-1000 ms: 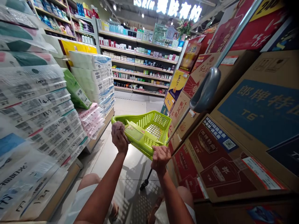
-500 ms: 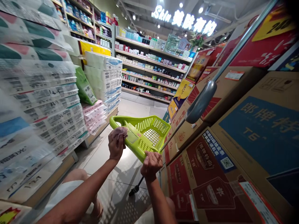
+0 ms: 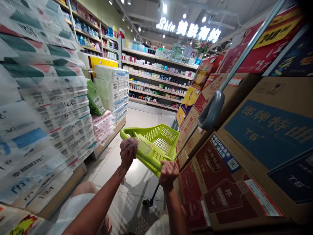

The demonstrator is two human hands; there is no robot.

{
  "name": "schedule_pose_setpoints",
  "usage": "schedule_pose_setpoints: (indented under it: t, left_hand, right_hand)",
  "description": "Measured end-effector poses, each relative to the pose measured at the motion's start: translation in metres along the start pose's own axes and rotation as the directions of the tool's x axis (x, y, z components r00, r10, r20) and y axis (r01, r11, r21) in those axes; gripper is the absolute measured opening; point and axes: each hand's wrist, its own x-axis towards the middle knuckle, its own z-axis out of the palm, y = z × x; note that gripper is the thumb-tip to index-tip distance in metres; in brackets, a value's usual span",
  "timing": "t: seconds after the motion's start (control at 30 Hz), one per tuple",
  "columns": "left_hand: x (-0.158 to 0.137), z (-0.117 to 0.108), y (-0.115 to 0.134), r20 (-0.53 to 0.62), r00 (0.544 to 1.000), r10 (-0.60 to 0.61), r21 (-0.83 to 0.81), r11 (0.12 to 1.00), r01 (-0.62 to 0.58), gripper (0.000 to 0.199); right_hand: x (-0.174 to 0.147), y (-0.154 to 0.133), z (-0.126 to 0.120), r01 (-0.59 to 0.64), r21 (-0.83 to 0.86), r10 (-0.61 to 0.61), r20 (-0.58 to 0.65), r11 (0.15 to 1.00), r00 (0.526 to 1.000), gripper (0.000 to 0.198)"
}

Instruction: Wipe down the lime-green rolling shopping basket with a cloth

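A lime-green shopping cart [image 3: 144, 146] with a perforated basket is in front of me in the aisle, tilted in my view. My left hand [image 3: 127, 156] is closed around a crumpled pinkish-grey cloth [image 3: 132, 143], blurred by motion, at the left part of the cart's handle. At the handle's right end, my right hand [image 3: 168, 174] has its fingers wrapped over the green bar. Below the basket, a dark leg runs down to a caster wheel [image 3: 147, 202] on the tiled floor. The cart's lower frame is mostly out of sight.
Stacked paper packs [image 3: 70, 114] line the left on a low wooden platform [image 3: 110, 135]. Cardboard cartons [image 3: 271, 130] rise close on the right. A metal pole with a grey plastic loop [image 3: 212, 111] crosses before them. Product shelves [image 3: 156, 78] stand across the far end.
Cart and both hands sit a little farther right and lower in the picture, as the view has shifted. The cloth is more blurred; both hands keep their holds.
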Motion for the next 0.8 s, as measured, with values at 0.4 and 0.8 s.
schedule_pose_setpoints:
  t: [0.4,0.8]
  left_hand:
    - [-0.003,-0.005,-0.016,0.023,0.992,-0.126,-0.129,0.983,0.128,0.054]
    - [-0.014,0.005,0.011,-0.084,0.858,-0.506,-0.299,0.834,0.463,0.059]
  right_hand:
    - [-0.009,0.009,-0.018,0.011,-0.013,-0.011,0.059,1.000,0.998,0.038]
    - [-0.013,0.009,-0.032,0.000,0.010,-0.001,0.101,1.000,0.995,0.036]
